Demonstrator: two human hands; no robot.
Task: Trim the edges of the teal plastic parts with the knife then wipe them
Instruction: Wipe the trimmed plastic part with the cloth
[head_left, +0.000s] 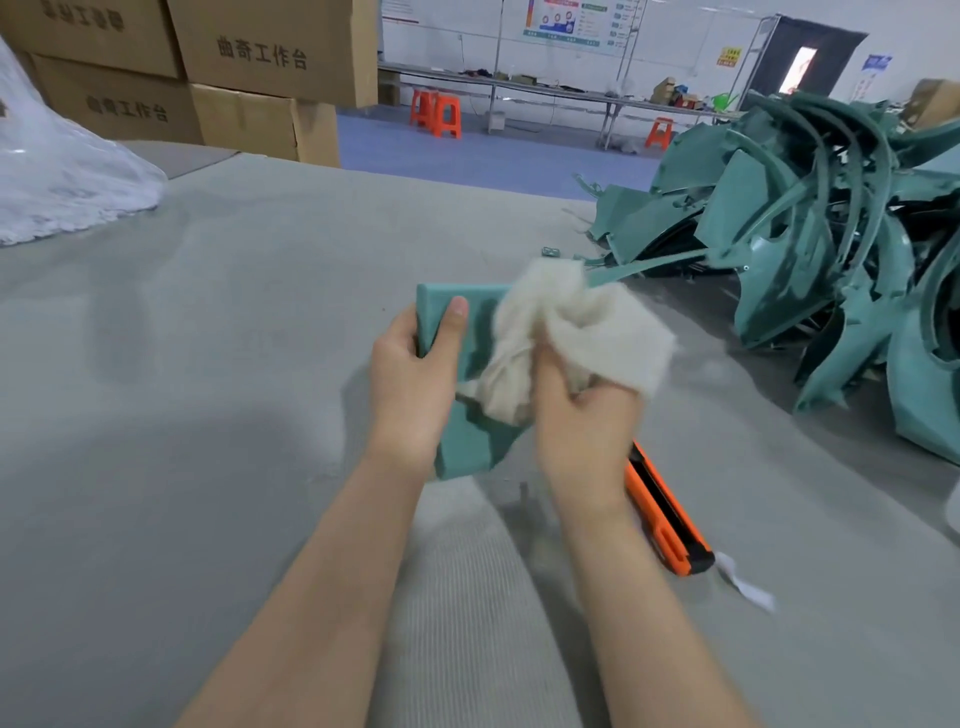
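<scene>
Boxes (260, 57) read "曲奇工作台"; right hand (582, 421) presses rag (571, 327) on teal part (467, 447).

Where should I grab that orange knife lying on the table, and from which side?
Grip the orange knife around its long handle from above; it lies flat on the table, angled, beside the right hand. Its far end is hidden behind that hand.

A person's left hand (415, 384) grips a teal plastic part (470, 447) above the grey table (182, 364) while the right hand (582, 431) presses a bunched white cloth (566, 332) against it, an orange knife (667, 514) lying at 4 o'clock and a pile of teal parts (810, 249) at 2 o'clock.
</scene>
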